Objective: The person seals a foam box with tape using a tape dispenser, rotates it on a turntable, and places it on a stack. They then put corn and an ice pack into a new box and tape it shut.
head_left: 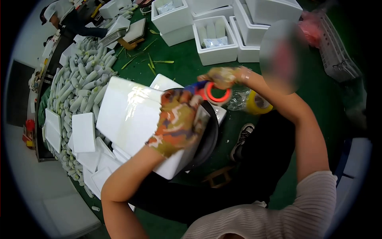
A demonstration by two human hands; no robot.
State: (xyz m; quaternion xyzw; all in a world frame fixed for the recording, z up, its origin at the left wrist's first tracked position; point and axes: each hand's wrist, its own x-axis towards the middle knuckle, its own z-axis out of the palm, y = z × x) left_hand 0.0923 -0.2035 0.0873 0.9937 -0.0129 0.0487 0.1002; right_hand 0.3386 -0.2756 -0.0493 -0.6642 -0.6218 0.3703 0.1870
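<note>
My left hand (177,121), in a camouflage-patterned glove, lies over the near end of a white foam box (129,119), its fingers curled on the edge. Shiny clear tape (133,103) runs across the box's lid. My right hand (223,77), gloved too and a little blurred, is closed at a tape dispenser with a blue part (195,87) and an orange ring (217,93). The dispenser is close to the left fingers, and its grip is partly hidden. Right of it is a yellow roll of tape (258,103) with crumpled clear film (238,98). Under the box shows a dark round seat or tub (213,135).
Open foam boxes (217,53) with pale long vegetables stand stacked ahead. Left lies a large heap of wrapped vegetables (85,77) with loose foam lids (83,132). A person (63,18) bends at far left near a scale (135,31). A plastic crate (336,51) stands right.
</note>
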